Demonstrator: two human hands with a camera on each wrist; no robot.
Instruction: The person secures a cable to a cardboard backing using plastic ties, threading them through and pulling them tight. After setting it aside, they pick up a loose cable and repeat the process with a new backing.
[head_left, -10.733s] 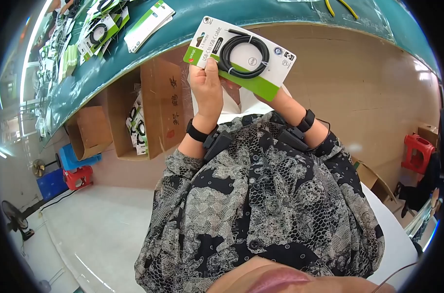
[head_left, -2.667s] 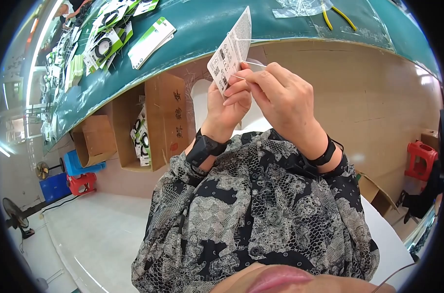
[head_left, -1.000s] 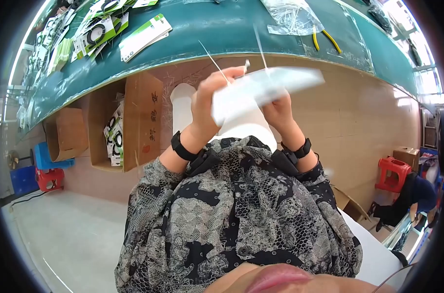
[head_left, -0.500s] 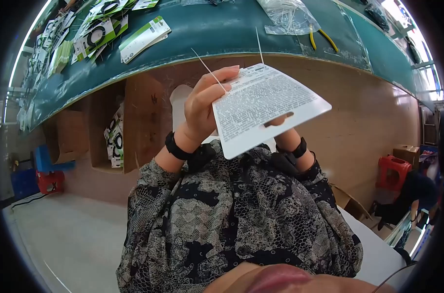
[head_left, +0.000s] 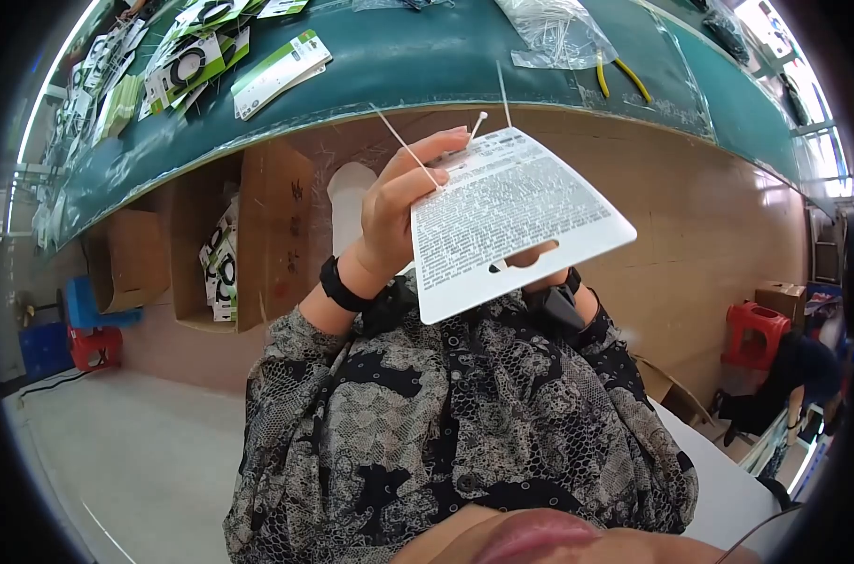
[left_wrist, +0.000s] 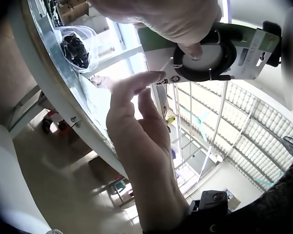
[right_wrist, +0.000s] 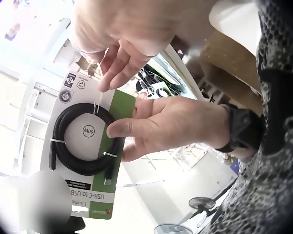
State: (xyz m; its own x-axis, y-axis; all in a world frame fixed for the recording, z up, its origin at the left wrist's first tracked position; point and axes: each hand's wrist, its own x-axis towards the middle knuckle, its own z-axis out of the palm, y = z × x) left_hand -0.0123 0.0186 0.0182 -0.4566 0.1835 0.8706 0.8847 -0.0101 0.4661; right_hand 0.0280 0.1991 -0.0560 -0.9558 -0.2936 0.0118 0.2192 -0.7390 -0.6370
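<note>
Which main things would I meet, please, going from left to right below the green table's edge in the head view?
Red stool → open cardboard box with packaged cables → left hand → printed card → second red stool.

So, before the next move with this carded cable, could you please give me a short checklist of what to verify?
1. Card steadied: ok, the left hand grips its edge.
2. Cable coil against the card's front: ok, it lies there in the right wrist view.
3. White ties round the coil: ok, three show.
4. Ties pulled tight: cannot tell; the right hand appears to pinch one, but tension does not show.
5. Tie tails trimmed: not ok, long ends stick out from the card.
6. Yellow-handled tool at hand: ok, it lies on the green table beside the clear bag, probably reachable.
</note>
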